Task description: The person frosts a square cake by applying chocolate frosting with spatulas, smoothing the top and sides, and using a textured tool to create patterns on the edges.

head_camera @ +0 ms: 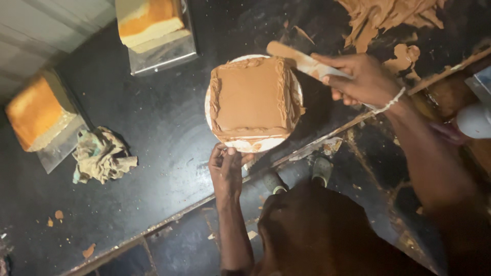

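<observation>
Left hand (226, 168) pinching rim of white round board (249, 145) under soft, smearable square frosted cake (253, 97) on dark table (153, 128), best handled by board; right hand (360, 79) gripping spatula (296, 59).

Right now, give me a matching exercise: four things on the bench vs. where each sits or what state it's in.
Things:
1. frosted square cake
2. spatula
3. crumpled rag
4. left hand

Places or states:
A. lying left of the round board
B. held in the right hand, blade at the cake's right top edge
C. on the round white board, covered in brown icing
D. fingers on the board's near rim

Pairs: 1-C, 2-B, 3-A, 4-D
</observation>
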